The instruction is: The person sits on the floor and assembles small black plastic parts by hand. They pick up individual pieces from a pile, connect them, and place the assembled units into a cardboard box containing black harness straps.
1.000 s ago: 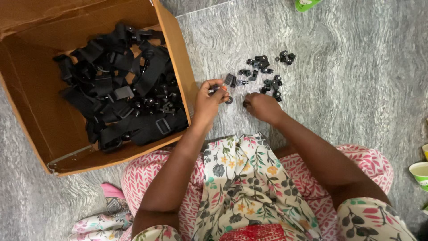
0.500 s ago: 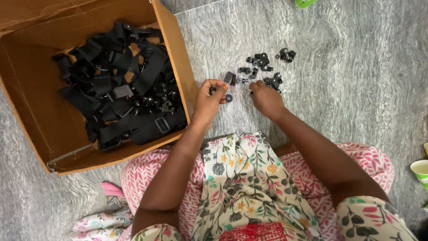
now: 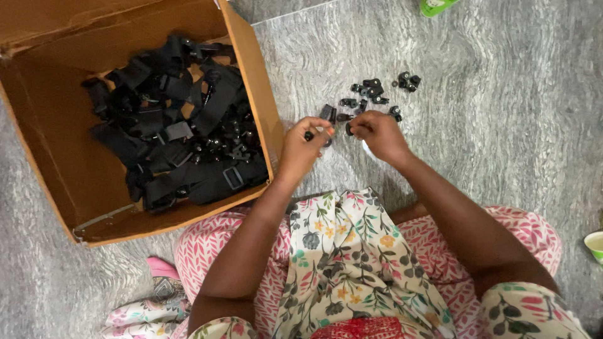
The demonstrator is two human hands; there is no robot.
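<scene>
My left hand pinches a small black plastic part between its fingertips, just right of the cardboard box. My right hand is close beside it and holds another small black piece at its fingertips. The two hands nearly meet above the grey floor. Beyond them lies a scatter of small black plastic parts on the floor. The box holds a tangle of black straps and buckles.
I sit on the grey patterned floor with floral and pink leaf-print clothing over my legs. A green object lies at the top edge. A green and white paper cup stands at the far right.
My right hand lifted off the floor from the scatter of parts with a small black piece and moved left toward my left hand. The left hand stayed put with its part.
</scene>
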